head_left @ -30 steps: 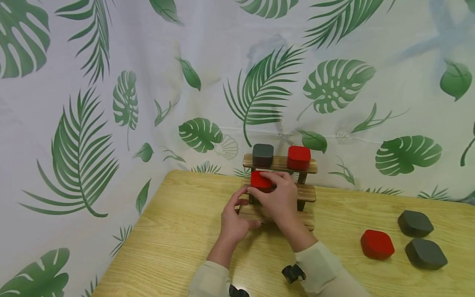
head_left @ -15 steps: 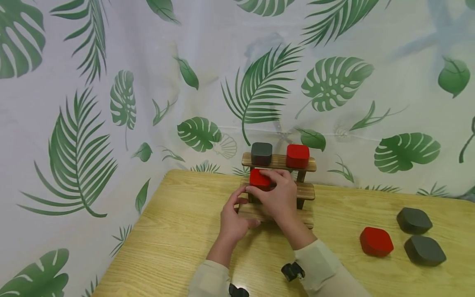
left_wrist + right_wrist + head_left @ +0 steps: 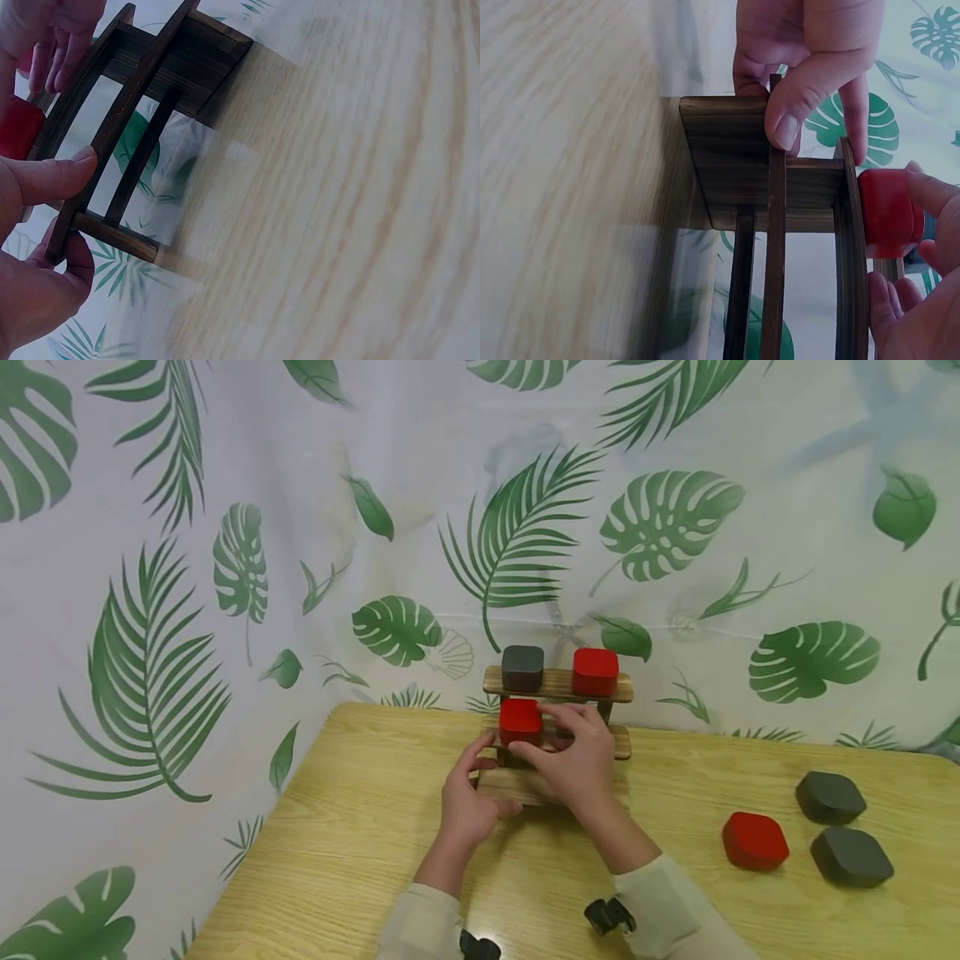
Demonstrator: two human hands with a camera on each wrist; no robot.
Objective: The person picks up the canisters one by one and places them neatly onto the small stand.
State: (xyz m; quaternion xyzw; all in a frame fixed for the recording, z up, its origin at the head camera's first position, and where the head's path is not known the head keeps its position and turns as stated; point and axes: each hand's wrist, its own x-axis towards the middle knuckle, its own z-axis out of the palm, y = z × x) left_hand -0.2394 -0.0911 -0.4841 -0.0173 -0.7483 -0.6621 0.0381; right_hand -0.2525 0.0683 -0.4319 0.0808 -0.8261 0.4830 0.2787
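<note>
A small three-step wooden display stand (image 3: 517,786) stands on the table against the patterned cloth. My left hand (image 3: 467,810) grips its left end, the thumb against the lowest step in the left wrist view. On the middle step, at the left, sits a red rounded block (image 3: 520,722). My right hand (image 3: 581,760) is just right of that block, thumb and index finger spread at its front and right side; whether they still touch it is unclear. The top step carries a dark grey block (image 3: 522,668) and another red block (image 3: 596,672).
To the right on the wooden table (image 3: 337,827) lie a red block (image 3: 755,841) and two dark grey blocks, a rear one (image 3: 830,797) and a front one (image 3: 852,857). A white cloth (image 3: 420,435) with green leaves rises behind.
My right hand has shifted slightly right from the red block on the middle step, and its fingers have loosened. More of that block shows. My left hand keeps its hold on the stand.
</note>
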